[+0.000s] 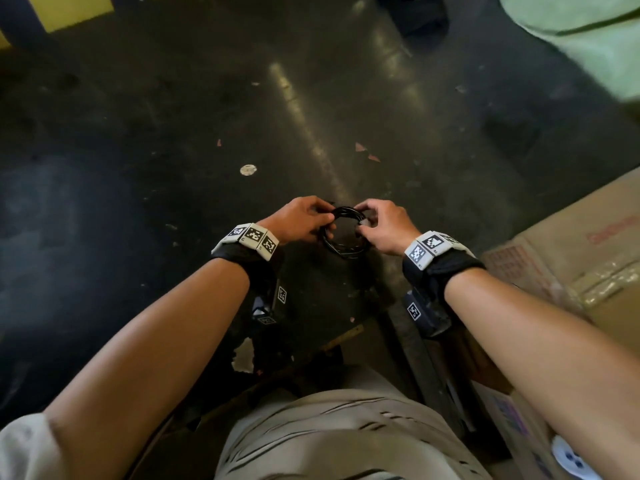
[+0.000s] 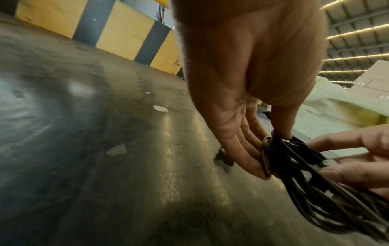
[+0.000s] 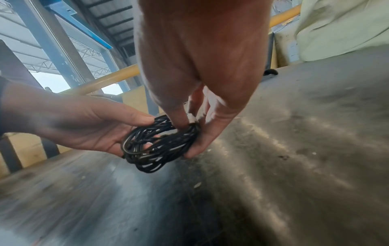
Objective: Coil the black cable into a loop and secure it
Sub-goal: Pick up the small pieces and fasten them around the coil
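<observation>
The black cable is wound into a small coil of several turns, held just above the dark surface. My left hand pinches the coil's left side between thumb and fingers. My right hand grips the right side. In the right wrist view its thumb presses on top of the coil and its fingers curl underneath. A small pale connector end sticks up by the right thumb. In the left wrist view the strands fan out toward the right hand's fingers.
A dark, worn surface with small scraps and a white disc stretches ahead. Cardboard boxes stand at the right. A pale green sack lies at the far right, and a yellow-and-black striped barrier is at the far left.
</observation>
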`<state>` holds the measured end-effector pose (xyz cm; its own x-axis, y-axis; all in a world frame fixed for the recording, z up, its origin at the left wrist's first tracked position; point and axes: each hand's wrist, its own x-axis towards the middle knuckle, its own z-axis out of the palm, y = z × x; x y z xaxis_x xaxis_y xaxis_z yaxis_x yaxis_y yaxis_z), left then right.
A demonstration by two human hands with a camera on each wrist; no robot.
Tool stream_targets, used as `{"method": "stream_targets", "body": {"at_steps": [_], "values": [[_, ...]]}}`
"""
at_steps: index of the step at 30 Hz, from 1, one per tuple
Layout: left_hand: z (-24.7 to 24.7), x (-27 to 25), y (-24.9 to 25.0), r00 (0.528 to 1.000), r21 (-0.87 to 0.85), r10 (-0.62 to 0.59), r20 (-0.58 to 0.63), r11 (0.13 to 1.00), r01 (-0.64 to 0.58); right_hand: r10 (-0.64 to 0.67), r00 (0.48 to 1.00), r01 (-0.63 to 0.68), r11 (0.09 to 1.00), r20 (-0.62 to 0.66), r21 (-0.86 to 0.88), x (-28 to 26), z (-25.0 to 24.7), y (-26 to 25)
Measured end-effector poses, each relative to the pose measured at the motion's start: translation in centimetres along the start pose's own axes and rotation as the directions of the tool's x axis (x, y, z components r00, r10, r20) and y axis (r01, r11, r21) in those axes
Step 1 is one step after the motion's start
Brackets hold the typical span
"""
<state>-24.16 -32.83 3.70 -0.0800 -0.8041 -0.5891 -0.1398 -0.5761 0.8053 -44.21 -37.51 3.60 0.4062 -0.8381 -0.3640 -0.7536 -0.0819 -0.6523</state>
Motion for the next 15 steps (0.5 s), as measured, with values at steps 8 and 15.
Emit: {"method": "stream_targets", "body": {"at_steps": [8, 15], "values": [[-1.7, 4.5, -0.9, 0.920, 0.507, 0.172, -0.353, 0.862, 0.034, 0.114, 0.992, -0.108, 0.988, -0.051, 0.113, 1.7, -2.9, 2.1], [-0.7, 7.0, -3.7, 0.885, 0.619, 0.231, -0.404, 0.781, 0.079, 0.109, 0.994, -0.106, 0.985, -0.015, 0.140, 2.7, -3.9, 3.0]]}}
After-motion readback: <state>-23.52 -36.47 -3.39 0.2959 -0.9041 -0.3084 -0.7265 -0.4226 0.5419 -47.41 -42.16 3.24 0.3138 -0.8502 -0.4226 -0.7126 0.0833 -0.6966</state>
